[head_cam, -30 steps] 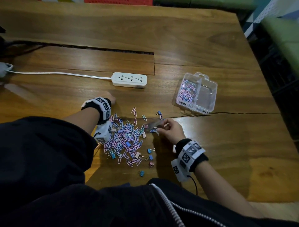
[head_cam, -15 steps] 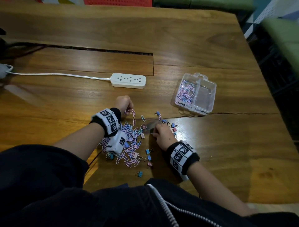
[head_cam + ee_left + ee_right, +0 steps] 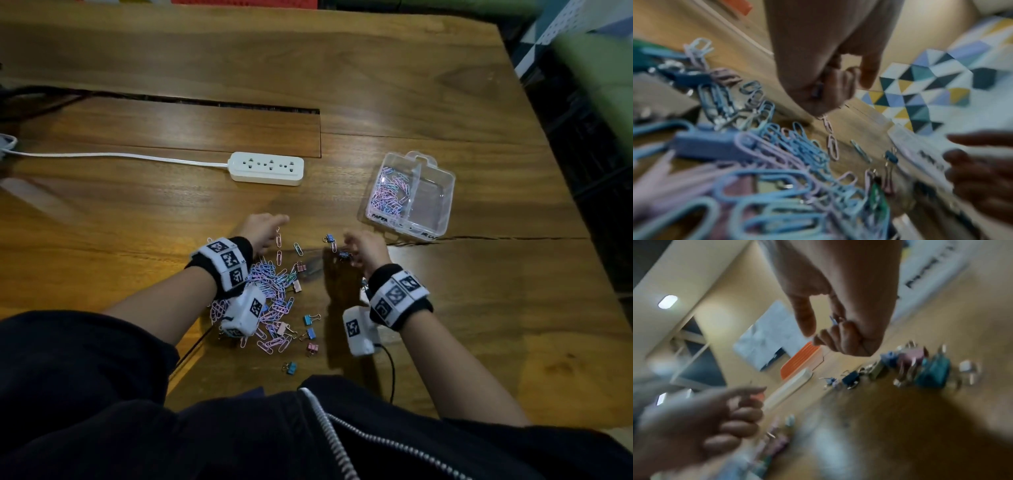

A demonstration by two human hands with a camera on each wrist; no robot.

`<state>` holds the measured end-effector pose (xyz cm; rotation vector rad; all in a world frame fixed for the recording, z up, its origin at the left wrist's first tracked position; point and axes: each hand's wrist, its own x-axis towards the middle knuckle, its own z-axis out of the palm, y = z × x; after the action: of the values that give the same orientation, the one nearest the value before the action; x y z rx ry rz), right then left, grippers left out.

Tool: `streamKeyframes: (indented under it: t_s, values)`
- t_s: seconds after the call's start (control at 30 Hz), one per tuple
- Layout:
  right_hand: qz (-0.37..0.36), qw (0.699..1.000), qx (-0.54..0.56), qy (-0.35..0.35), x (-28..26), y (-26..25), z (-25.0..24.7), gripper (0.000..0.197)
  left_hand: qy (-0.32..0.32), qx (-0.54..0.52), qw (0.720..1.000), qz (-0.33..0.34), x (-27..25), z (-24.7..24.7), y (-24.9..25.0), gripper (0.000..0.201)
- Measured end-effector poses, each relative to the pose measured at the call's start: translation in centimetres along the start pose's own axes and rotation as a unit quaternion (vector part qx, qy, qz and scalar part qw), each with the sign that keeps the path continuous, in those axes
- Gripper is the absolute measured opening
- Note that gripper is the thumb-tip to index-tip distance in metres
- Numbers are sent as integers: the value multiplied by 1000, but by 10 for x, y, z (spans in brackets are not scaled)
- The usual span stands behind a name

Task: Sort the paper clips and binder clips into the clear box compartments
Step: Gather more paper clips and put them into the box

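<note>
A heap of pink and blue paper clips (image 3: 270, 294) lies on the wooden table (image 3: 479, 308), with small binder clips (image 3: 310, 320) scattered at its right edge. The clear box (image 3: 448, 192) stands at the right rear; its left compartment holds paper clips (image 3: 390, 192). My left hand (image 3: 263, 229) is at the far side of the heap. Its fingers (image 3: 838, 84) curl round a few paper clips, and a pink one (image 3: 826, 121) dangles below. My right hand (image 3: 359, 246) hovers just short of the box, fingers curled on a small blue clip (image 3: 833, 320).
A white power strip (image 3: 266, 168) with its cord lies behind the hands. A long slot (image 3: 239, 106) cuts across the table further back. A row of binder clips (image 3: 920, 368) sits by my right hand. The table edge runs along the right.
My left hand went from the heap's left side to its far side and curled up. My right hand left the heap's right edge and moved toward the box.
</note>
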<state>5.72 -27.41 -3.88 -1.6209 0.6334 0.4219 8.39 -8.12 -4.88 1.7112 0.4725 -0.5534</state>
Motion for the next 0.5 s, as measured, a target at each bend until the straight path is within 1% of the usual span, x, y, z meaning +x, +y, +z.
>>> streamKeyframes:
  t_s: [0.03,0.07,0.1,0.17,0.2,0.23,0.3,0.33,0.37,0.43,0.47,0.5]
  values:
    - [-31,993,-110,26,4,0,3,23,42,106,993,23,2,1,-3,24]
    - [-59,976,-203,43,7,-1,5,19,70,196,977,39,3,2,-4,23]
    - [-80,956,-276,49,10,-1,8,15,81,269,959,41,4,2,-6,26]
    - [-103,920,-375,47,14,0,12,27,85,365,926,44,4,2,-6,39]
    - [-106,910,-399,45,16,0,14,32,85,383,919,46,3,3,-4,41]
    - [-108,901,-417,46,17,1,16,34,82,385,918,49,3,4,-3,39]
    - [-109,890,-440,50,19,3,19,34,71,382,919,59,-2,9,0,27]
    - [-112,886,-446,53,18,5,20,34,65,391,916,62,-6,12,1,21]
    - [-114,884,-451,53,20,7,21,32,56,402,912,60,-8,14,2,20]
    - [-117,882,-455,46,20,10,23,29,30,423,904,57,-9,17,3,29]
    - [-116,880,-458,43,18,10,23,27,18,424,904,54,-9,17,3,29]
    - [-115,879,-462,41,18,10,23,25,7,407,912,47,-9,16,4,27]
